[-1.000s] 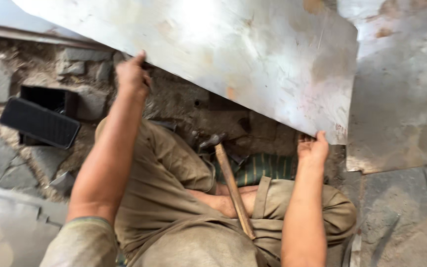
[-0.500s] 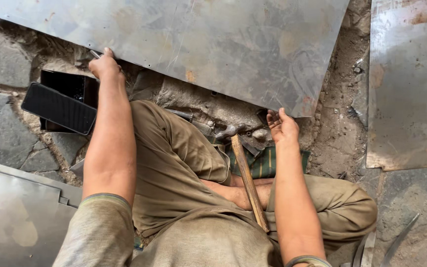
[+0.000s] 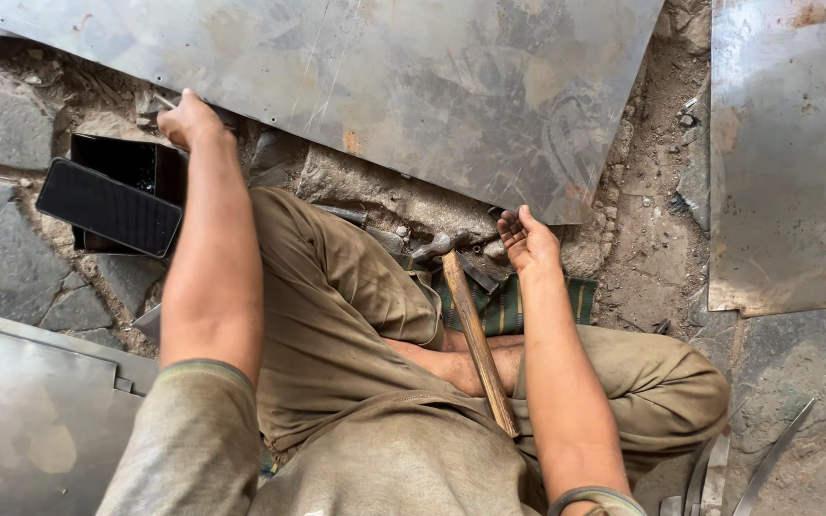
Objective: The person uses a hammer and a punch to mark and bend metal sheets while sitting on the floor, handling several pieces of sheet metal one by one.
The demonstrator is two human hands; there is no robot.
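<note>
Seated worker gripping the near edge of a large metal sheet (image 3: 413,86) lying far across the ground, left hand (image 3: 188,119) fingers curled over it, right hand (image 3: 528,239) cupped beneath the corner; repositioning likely demands an even two-handed pull, clear of the hammer (image 3: 470,325).

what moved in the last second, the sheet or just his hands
Both: the big metal sheet slid away from the person, its near edge now further up the picture. Left hand and right hand keep their grip on that edge. The hammer stays propped on the lap.
</note>
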